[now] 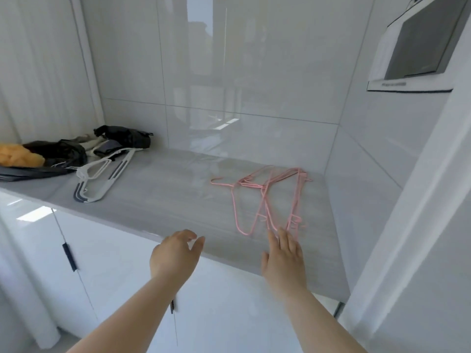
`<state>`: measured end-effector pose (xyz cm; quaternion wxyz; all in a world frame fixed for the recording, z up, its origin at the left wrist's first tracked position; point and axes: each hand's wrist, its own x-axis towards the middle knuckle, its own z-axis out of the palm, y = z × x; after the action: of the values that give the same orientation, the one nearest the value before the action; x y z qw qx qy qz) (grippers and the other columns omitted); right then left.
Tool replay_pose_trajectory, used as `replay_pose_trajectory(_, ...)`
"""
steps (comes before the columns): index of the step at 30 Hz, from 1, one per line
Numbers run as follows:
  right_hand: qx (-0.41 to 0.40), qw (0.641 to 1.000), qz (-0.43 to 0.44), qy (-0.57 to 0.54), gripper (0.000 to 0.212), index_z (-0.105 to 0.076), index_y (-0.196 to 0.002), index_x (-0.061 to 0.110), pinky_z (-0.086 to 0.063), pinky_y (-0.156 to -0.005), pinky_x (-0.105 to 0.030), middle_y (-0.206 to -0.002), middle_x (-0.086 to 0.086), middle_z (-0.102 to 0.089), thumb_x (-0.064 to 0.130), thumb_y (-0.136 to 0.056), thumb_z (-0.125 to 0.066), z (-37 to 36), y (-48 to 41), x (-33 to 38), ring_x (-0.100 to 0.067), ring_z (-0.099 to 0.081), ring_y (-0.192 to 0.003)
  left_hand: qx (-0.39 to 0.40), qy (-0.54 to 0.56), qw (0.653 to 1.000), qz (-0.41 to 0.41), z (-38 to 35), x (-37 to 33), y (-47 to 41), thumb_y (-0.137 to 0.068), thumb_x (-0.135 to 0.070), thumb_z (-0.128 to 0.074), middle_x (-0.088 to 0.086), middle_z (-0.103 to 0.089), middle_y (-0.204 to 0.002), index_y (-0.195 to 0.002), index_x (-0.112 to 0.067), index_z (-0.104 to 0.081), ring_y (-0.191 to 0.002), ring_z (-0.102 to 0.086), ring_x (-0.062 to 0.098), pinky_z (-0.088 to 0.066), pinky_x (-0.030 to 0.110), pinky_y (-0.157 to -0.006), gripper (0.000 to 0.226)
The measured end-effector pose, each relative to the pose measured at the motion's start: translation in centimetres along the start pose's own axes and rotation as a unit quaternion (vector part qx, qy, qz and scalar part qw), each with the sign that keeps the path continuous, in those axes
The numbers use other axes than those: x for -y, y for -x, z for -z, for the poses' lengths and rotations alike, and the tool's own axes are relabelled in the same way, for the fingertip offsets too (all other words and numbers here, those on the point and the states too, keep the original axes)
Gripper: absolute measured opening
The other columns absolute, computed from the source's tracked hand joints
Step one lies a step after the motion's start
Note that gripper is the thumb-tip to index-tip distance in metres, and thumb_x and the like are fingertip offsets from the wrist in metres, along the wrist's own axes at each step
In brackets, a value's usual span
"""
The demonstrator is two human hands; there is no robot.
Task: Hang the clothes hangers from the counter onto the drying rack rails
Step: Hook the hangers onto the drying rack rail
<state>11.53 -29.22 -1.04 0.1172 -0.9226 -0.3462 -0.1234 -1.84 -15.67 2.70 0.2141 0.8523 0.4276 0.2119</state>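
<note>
Thin pink wire hangers (266, 200) lie heaped on the grey surface (165, 197), their near ends at the tips of the right hand's (284, 258) straight, spread fingers (283, 235). The left hand (175, 253) has its fingers loosely curled and holds nothing. The lettering on the white wall panel (418, 47) is illegible.

On the grey stone counter (163, 194), thin pink wire hangers (251, 184) lie at the right, white plastic hangers (114, 175) at the left, crumpled black plastic bags (127, 137) behind those.
</note>
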Motion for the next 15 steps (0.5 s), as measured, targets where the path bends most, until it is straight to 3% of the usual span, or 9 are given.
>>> replay_pose_trajectory(2, 0.028, 0.999, 0.001, -0.021, 0.047, -0.074, -0.09, 0.007, -0.056, -0.058, -0.041, -0.089, -0.013, -0.072, 0.028, -0.064, -0.04, -0.7, -0.4, -0.4, -0.032, -0.07, -0.079, 0.008, -0.017, 1.0, -0.002, -0.6, -1.7, -1.9, -0.092, -0.045, -0.04, -0.007, -0.054, -0.128, -0.122, -0.024, -0.053, -0.117, -0.05, 0.018, -0.038, 0.029, -0.094, 0.039)
replay_pose_trajectory(3, 0.03, 0.999, -0.003, -0.027, 0.051, -0.074, -0.09, 0.007, -0.056, -0.059, -0.04, -0.088, -0.013, -0.072, 0.029, -0.065, -0.035, -0.9, -0.5, -0.5, -0.032, -0.07, -0.079, 0.021, -0.021, 1.0, -0.001, -1.2, -2.6, -2.7, -0.092, -0.047, -0.04, -0.005, -0.052, -0.13, -0.125, -0.023, -0.051, -0.119, -0.049, 0.019, -0.036, 0.029, -0.096, 0.042)
replay_pose_trajectory(10, 0.001, 0.999, -0.039, -0.031, 0.054, -0.074, -0.088, 0.005, -0.056, -0.065, -0.041, -0.092, -0.014, -0.072, 0.029, -0.062, -0.033, -1.4, -1.1, -0.3, -0.034, -0.069, -0.084, 0.105, -0.085, 0.991, -0.002, -7.1, -7.7, -6.5, -0.091, -0.054, -0.035, 0.003, -0.034, -0.144, -0.139, -0.013, -0.033, -0.133, -0.031, 0.023, -0.025, 0.034, -0.107, 0.063)
replay_pose_trajectory(15, -0.01, 0.998, -0.049, -0.037, 0.05, -0.075, -0.08, 0.009, -0.054, -0.072, -0.04, -0.094, -0.013, -0.072, 0.03, -0.063, -0.033, -2.0, -1.3, -0.3, -0.034, -0.068, -0.087, 0.095, -0.157, 0.983, -0.005, -9.0, -8.1, -7.7, -0.093, -0.044, -0.036, 0.005, -0.04, -0.137, -0.13, -0.014, -0.045, -0.128, -0.033, 0.024, -0.025, 0.032, -0.105, 0.049)
